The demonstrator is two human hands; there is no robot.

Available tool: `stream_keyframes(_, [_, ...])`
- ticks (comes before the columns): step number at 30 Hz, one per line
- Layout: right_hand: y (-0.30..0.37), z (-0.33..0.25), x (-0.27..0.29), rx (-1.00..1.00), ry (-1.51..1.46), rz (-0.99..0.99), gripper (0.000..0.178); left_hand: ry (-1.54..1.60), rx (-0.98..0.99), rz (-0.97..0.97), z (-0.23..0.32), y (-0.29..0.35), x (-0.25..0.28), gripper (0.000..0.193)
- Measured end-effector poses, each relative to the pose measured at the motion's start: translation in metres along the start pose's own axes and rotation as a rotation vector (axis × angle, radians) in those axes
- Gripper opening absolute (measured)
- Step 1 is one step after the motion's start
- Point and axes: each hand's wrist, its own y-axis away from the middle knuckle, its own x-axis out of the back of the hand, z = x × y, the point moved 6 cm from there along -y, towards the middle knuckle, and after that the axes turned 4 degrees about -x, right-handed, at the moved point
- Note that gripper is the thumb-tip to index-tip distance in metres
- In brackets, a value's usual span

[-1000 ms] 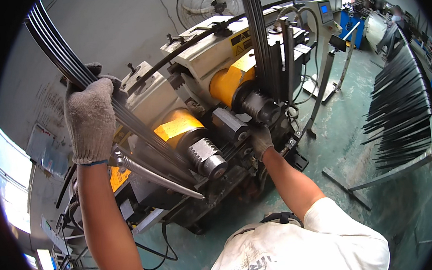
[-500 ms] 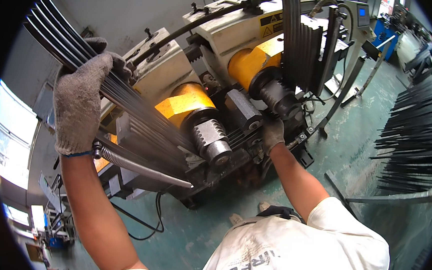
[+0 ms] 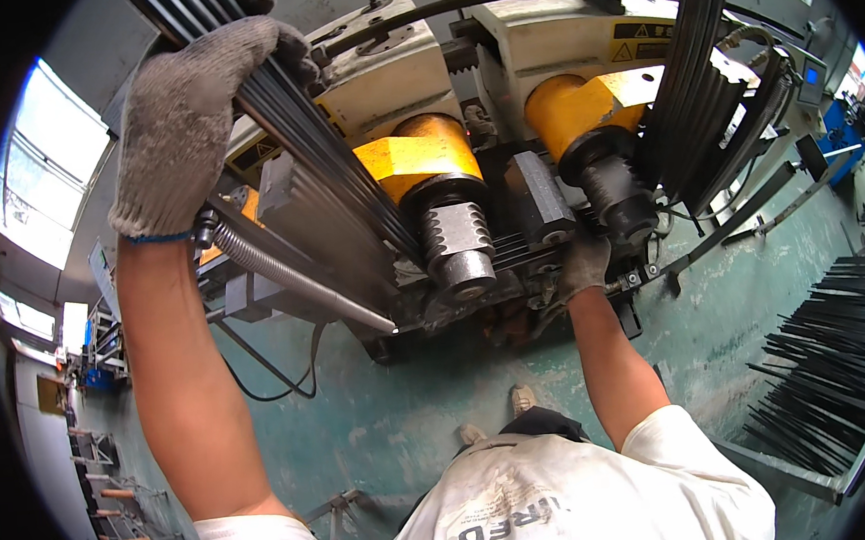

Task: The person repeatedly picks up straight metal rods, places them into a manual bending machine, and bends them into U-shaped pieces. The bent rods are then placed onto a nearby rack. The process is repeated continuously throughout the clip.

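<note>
In a grey knit glove, my left hand (image 3: 181, 112) is wrapped round a bundle of long dark metal rods (image 3: 318, 142). The bundle slants down toward the machine's left toothed metal cylinder (image 3: 458, 236), which sits below a yellow housing (image 3: 420, 162). My right hand (image 3: 586, 262), gloved too, reaches in below a dark angular block (image 3: 540, 197) and beside the right toothed cylinder (image 3: 616, 195). Its fingers are mostly hidden against dark machine parts. Several thin rods (image 3: 514, 252) run crosswise between the cylinders, close to that hand.
Another group of dark rods (image 3: 686, 57) stands upright at the machine's right side. A flexible metal hose (image 3: 293, 280) slopes below my left wrist. At the right, a metal-framed rack (image 3: 767, 467) holds many dark rods. A black cable (image 3: 269, 367) loops beneath the machine.
The view has shifted, so the machine appears farther right and higher. My left hand has risen with the rods, whose lower ends were blurred before. My right hand stays at the same spot.
</note>
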Motion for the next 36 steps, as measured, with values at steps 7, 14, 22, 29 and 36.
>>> stream_keyframes(7, [-0.037, 0.075, 0.011, -0.108, -0.118, -0.096, 0.032, -0.452, -0.365, 0.05, -0.016, 0.011, -0.005, 0.038])
stream_keyframes(14, [-0.106, 0.107, 0.054, -0.312, -0.602, -0.362, 0.027, -0.828, -0.138, -0.125, 0.039, -0.036, -0.029, 0.009])
stream_keyframes(22, [0.077, -0.025, -0.075, -0.33, -0.275, -0.826, 0.035, -0.373, 0.234, 0.161, 0.128, 0.138, 0.01, 0.004])
stream_keyframes(29, [0.13, 0.005, -0.045, -0.259, -0.106, -0.606, 0.038, 0.421, 0.439, 0.58, 0.258, 0.298, 0.046, 0.007])
stream_keyframes(36, [0.183, 0.079, 0.077, -0.547, -0.485, -0.196, 0.034, 0.834, 0.709, 0.68, 0.309, 0.391, 0.056, 0.016])
